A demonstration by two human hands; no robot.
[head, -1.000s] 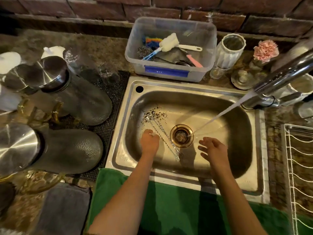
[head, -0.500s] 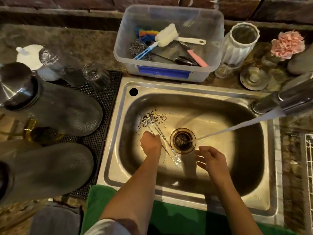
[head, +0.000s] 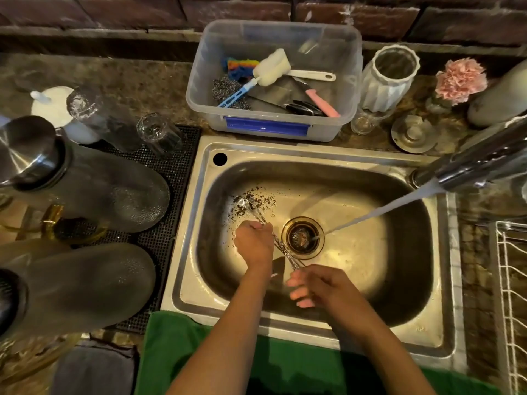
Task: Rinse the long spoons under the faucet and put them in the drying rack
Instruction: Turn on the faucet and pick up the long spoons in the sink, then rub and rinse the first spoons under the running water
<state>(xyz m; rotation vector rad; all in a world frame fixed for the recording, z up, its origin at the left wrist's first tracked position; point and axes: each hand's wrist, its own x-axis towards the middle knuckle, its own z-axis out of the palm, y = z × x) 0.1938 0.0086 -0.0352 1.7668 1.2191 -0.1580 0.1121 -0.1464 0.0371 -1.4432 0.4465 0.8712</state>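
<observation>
I see a brown stone counter (head: 148,81) under a brick wall (head: 114,10), with dark jugs (head: 94,192) on a black mat (head: 182,155) at far left. In the steel sink (head: 445,332), my left hand (head: 253,242) grips the long spoons (head: 258,216) beside the drain (head: 302,238), and my right hand (head: 319,285), fingers loosely spread, touches their near ends. Behind stands a clear tub (head: 348,115) of brushes (head: 269,71); rightward, the faucet (head: 484,161) runs above the white drying rack (head: 510,286).

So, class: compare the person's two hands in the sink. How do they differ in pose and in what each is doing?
The left hand is curled in a grip round the middle of the long spoons; the right hand has looser fingers at their near tips. The left hand looks sharp, the right hand blurred. Both are inside the sink, away from the water stream.
</observation>
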